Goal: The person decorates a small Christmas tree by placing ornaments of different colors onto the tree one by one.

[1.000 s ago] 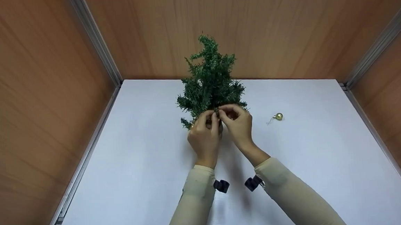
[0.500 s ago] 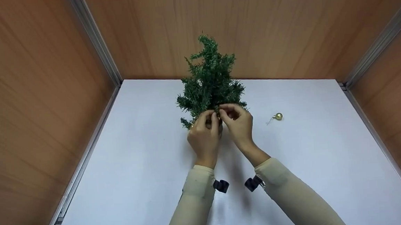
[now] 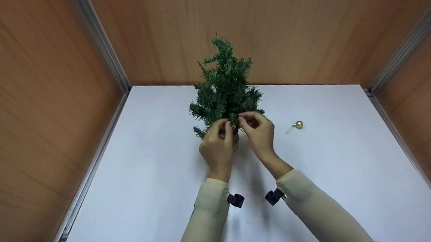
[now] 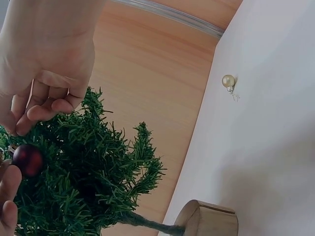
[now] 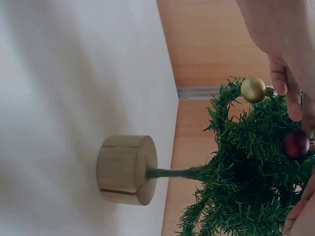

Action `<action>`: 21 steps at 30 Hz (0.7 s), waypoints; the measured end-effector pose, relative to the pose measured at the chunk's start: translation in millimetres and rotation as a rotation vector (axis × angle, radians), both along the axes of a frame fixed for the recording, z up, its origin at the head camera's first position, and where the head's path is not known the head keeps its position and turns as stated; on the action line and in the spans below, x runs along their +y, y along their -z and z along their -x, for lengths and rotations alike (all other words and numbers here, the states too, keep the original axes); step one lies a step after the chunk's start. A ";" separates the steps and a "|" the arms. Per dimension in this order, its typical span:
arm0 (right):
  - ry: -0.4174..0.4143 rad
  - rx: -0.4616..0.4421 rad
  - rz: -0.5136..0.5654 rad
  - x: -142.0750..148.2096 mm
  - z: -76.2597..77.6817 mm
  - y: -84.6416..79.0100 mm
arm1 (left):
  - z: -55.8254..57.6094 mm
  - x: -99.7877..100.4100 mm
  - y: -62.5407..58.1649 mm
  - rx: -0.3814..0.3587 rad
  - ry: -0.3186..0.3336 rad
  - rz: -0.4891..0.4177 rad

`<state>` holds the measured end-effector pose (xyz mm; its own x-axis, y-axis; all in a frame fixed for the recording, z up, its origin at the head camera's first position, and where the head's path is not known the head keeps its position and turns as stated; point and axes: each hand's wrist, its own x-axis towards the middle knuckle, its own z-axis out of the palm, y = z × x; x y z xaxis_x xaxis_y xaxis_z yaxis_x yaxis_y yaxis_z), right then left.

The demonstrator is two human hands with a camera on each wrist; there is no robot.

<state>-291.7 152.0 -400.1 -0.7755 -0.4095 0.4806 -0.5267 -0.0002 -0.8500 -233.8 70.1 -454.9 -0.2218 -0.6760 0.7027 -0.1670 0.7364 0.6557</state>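
A small artificial Christmas tree [image 3: 226, 81] stands on the white table. Low at its front, my left hand [image 3: 217, 147] pinches with thumb and forefinger, apparently on a branch tip. Just to the right, the fingertips of my right hand [image 3: 260, 135] pinch beside the same tuft, apparently on the thin string of a dark red bauble [image 4: 28, 160]; the string itself is too fine to make out. That bauble hangs between the hands against the needles. Near the left hand, a gold bauble [image 5: 253, 89] hangs at the tree's left side in the right wrist view.
Another gold bauble [image 3: 299, 125] with its string lies on the table [image 3: 147, 170], right of the tree. The tree's round wooden base [image 5: 123, 169] rests on the tabletop. Wood panels [image 3: 288, 30] with metal edge strips enclose the back and sides.
My right hand has shifted slightly to the right and my left hand slightly to the left, widening the gap between their fingertips. The loose gold bauble has stayed put.
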 end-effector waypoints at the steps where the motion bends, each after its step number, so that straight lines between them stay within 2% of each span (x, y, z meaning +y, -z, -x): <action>1: 0.003 0.001 0.000 0.2 0.8 0.1 | -0.4 -0.2 -0.2 0.004 0.000 0.001; 13: 0.055 -0.001 -0.014 7.1 9.0 -2.4 | -4.7 -1.9 -0.6 0.039 0.014 0.007; 21: 0.066 -0.017 -0.030 13.1 14.4 -2.5 | -14.4 -11.9 0.5 0.081 0.025 0.000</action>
<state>-306.1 165.1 -397.6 -0.8092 -0.3717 0.4551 -0.5100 0.0597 -0.8581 -219.5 58.2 -455.4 -0.1809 -0.6714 0.7187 -0.0955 0.7393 0.6666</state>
